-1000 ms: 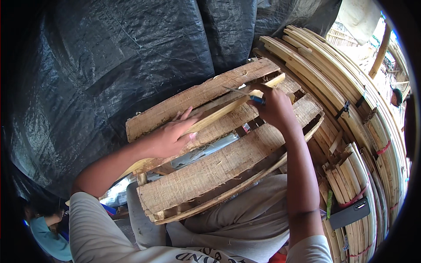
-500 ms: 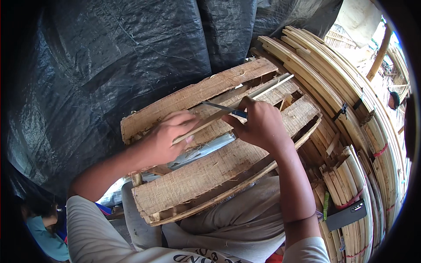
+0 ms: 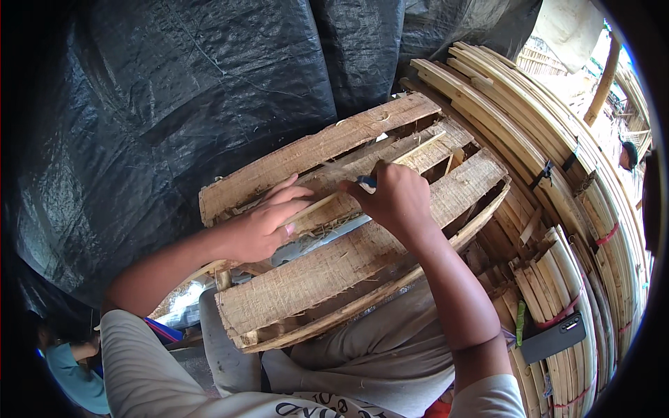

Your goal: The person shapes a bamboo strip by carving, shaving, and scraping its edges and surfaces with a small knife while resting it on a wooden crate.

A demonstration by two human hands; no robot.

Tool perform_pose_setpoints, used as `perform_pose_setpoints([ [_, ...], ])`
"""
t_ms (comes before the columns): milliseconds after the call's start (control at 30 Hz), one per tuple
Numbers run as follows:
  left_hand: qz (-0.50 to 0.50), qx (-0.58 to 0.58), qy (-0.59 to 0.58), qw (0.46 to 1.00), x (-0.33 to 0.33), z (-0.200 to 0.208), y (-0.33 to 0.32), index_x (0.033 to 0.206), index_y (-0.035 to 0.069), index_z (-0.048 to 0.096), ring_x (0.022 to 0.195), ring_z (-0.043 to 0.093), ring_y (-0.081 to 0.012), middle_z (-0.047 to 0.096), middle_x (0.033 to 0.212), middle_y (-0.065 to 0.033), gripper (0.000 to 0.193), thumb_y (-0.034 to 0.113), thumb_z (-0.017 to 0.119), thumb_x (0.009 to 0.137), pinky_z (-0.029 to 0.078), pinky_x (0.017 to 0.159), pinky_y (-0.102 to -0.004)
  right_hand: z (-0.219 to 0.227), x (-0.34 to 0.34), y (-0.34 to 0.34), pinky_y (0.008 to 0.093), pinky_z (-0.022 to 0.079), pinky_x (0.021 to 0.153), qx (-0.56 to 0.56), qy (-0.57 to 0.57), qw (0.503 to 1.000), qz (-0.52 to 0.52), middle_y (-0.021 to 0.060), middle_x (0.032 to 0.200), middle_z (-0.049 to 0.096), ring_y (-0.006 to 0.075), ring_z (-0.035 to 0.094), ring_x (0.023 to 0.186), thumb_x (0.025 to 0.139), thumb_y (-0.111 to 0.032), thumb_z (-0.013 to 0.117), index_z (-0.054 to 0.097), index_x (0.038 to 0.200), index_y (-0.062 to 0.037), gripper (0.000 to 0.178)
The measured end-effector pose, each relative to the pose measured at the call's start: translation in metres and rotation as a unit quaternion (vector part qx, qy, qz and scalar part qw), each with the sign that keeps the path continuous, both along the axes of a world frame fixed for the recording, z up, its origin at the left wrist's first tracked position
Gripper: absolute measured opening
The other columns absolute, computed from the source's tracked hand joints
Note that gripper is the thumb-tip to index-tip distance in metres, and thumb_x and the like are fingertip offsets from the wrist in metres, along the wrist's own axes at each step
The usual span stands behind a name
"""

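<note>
A rough wooden plank crate (image 3: 327,272) lies across my lap. A thin bamboo strip (image 3: 418,148) rests slanted on its top boards. My left hand (image 3: 265,224) presses flat on the strip's near end, fingers spread. My right hand (image 3: 394,198) is closed around a small knife with a blue handle (image 3: 367,182), its blade set against the strip near the middle. A long metal blade (image 3: 327,237) lies on the crate between my hands.
Black plastic sheeting (image 3: 174,97) hangs behind the crate. Bundles of bamboo strips (image 3: 557,209) tied with red bands are stacked on the right. A dark phone (image 3: 554,337) lies on the bundles at lower right. Another person (image 3: 66,355) crouches at the lower left.
My right hand has drawn the knife down along the strip toward me, from the crate's far right end to its middle. My left hand stayed pressing the strip.
</note>
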State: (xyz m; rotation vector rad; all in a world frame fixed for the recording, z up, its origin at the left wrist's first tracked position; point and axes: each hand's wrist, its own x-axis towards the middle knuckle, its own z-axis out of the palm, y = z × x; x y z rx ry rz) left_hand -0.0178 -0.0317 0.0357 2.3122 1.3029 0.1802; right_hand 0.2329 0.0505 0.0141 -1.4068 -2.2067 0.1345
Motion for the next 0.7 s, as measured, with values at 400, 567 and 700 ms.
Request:
perform_pose_setpoints([
  [400,0.080,0.067,0.010,0.994,0.022,-0.015,0.002,0.151,-0.003,0.037,0.154,0.023,-0.0357,0.034,0.160,-0.0199,0.051,0.020,0.049,0.107,0.024,0.125,-0.0496,-0.016,0.000,0.011,0.0428,0.056,0.059,0.018,0.025,0.999,0.034,0.0151,0.071,0.070,0.0339,0.072,0.067,0.077,-0.053,0.082,0.067,0.101,-0.0011,0.059],
  [567,0.104,0.065,0.080,0.989,0.030,-0.013,0.002,0.154,-0.002,0.034,0.153,0.024,-0.0361,0.033,0.161,-0.0218,0.056,0.018,0.051,0.105,0.019,0.126,-0.0533,-0.013,-0.004,0.015,0.0442,0.056,0.066,-0.007,0.002,0.999,0.051,0.0143,0.076,0.072,0.0343,0.072,0.072,0.078,-0.046,0.084,0.073,0.106,-0.0082,0.048],
  [700,0.055,0.144,0.097,0.983,0.022,-0.031,0.004,0.153,-0.006,0.031,0.153,0.024,-0.0388,0.034,0.160,-0.0256,0.055,0.016,0.048,0.105,0.018,0.126,-0.0548,-0.013,0.003,0.020,0.0434,0.056,0.064,0.002,0.020,0.998,0.059,0.0134,0.074,0.072,0.0337,0.072,0.071,0.080,-0.041,0.082,0.073,0.099,-0.0094,0.038],
])
